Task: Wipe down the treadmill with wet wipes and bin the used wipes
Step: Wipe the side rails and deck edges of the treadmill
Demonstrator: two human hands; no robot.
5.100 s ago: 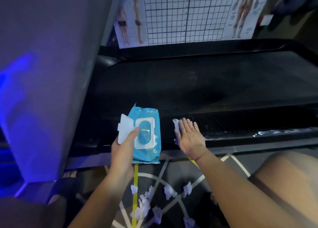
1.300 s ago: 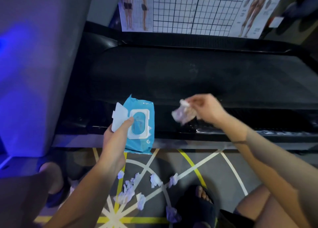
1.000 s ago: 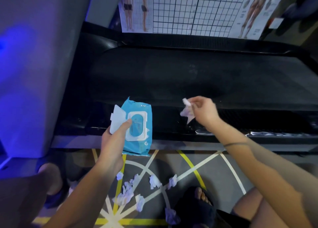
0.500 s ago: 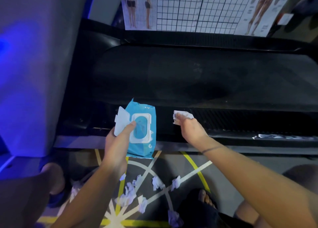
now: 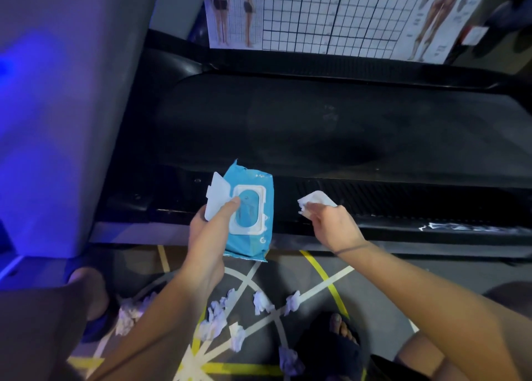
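Note:
The black treadmill [image 5: 331, 127] lies across the view, its ribbed near side rail [image 5: 403, 196] just beyond my hands. My left hand [image 5: 211, 226] grips a blue wet-wipe pack [image 5: 253, 236] with its white lid flipped open, the thumb on the lid's frame. My right hand [image 5: 331, 222] pinches a white wipe [image 5: 315, 201] and holds it against the side rail.
Several crumpled used wipes [image 5: 218, 320] lie on the grey floor with yellow and white lines between my feet. A grey panel [image 5: 57, 121] lit blue stands at the left. A gridded body chart [image 5: 331, 12] leans behind the treadmill. No bin is in view.
My right hand, which held the wipe up in the air, has come down and now has it on the near side rail. The left hand keeps the pack in place.

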